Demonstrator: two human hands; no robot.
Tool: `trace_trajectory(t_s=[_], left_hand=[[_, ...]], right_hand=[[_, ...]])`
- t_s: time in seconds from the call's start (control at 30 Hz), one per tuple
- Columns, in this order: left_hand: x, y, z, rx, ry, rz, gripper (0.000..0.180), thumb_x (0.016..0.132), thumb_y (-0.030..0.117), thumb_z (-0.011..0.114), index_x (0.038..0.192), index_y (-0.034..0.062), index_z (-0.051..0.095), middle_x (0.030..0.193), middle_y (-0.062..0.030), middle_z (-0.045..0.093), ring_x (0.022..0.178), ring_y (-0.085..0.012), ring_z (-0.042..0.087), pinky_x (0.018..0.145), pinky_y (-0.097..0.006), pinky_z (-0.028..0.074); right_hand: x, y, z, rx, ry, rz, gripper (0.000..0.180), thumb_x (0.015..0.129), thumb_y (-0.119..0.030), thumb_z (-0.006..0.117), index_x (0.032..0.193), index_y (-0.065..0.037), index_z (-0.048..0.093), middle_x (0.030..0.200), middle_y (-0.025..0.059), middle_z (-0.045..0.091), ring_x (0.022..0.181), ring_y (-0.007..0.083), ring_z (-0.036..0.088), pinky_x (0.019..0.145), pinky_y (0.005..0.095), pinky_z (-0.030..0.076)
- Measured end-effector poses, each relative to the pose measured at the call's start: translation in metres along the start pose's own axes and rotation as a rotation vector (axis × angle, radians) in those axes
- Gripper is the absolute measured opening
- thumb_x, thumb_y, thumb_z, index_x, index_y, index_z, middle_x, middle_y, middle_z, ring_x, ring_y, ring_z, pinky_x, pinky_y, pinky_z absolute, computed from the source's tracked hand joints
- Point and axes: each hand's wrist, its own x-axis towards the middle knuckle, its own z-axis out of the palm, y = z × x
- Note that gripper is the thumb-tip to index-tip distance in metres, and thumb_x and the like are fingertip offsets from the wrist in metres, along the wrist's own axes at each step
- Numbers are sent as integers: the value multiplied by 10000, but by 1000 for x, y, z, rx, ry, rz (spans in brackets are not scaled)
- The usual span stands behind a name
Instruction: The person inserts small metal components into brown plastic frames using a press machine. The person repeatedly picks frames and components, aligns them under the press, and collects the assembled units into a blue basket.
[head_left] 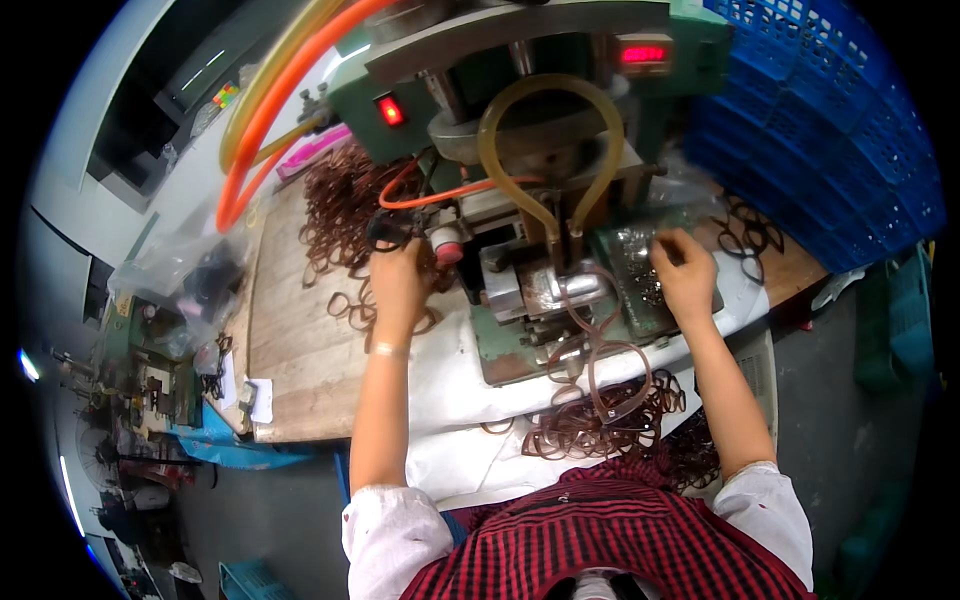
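**Frame [387, 232] at left hand [398, 288], right hand [688, 276] over tray [655, 322]**

Dark frame at far end of left hand, just left of red button [448, 253], with brown heap [348, 190] on far left. Left hand: fingers bent at frame, apparently closed on it; cannot tell firm grip from light touch, owing to blur. Right hand: over tray, to right of metal fixture [535, 288], thumb and fingertips curled close together; cannot tell a pinched piece from an empty pinch.

Possible faults, by judgement: frame dropped beside heap and lost among similar rims, from a loose hold; button pressed by accident, from fingers so near it; frame snagged on thin orange hose [420, 203], from a lift toward far side; small bright parts [651, 292] scattered out of tray, from a hurried pinch or a brushed wrist.

Orientation of frame: long axis seemingly left to right, across near-to-far line of left forearm [382, 420]; rounded outline, partly hidden by fingers. Cannot tell front from back, leading end, or exact tilt.
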Motion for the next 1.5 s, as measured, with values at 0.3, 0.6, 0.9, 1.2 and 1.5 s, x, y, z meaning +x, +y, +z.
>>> trace_trajectory(t_s=[0.3, 0.6, 0.9, 1.2, 1.5], left_hand=[[-61, -56, 1, 59, -241, 52, 398, 680, -31, 645, 1058, 77, 705, 1439, -119, 471, 984, -328, 554, 884, -393, 481], [-55, -20, -37, -668, 444, -129, 300, 935, 14, 527, 1232, 22, 563, 1192, -138, 601, 965, -232, 604, 827, -353, 521], [-4, 44, -57, -2239, 520, -606, 132, 991, 62, 512, 1085, -9, 571, 966, -107, 644, 812, -167, 616, 688, -272, 525], [-44, 143, -119, -1515, 634, -24, 84, 965, 21, 501, 1045, 13, 522, 902, -106, 609, 720, -179, 625, 656, -253, 560], [-21, 137, -102, -1356, 555, 82, 100, 931, 21, 585, 1015, -6, 537, 890, -165, 659, 698, -228, 677, 651, -314, 583]], right_hand=[[-29, -3, -30, 309, -17, 195, 128, 823, -50, 701, 937, 5, 716, 853, 46, 699, 789, 97, 632, 729, 237, 495], [-10, -116, 5, 502, -298, -6, 259, 797, -74, 705, 1025, 44, 671, 925, 132, 715, 877, 181, 682, 816, 289, 517], [-34, -129, 21, 917, -329, 125, 499, 869, 68, 590, 1327, 76, 393, 991, 157, 699, 973, 167, 667, 884, 264, 486], [-33, -123, 16, 856, -356, 157, 532, 874, 50, 597, 1350, 75, 359, 991, 156, 698, 958, 156, 660, 857, 258, 486], [-23, -148, -13, 1013, -539, 414, 603, 835, 70, 591, 1390, 94, 357, 1217, 182, 605, 1070, 207, 598, 910, 297, 471]])
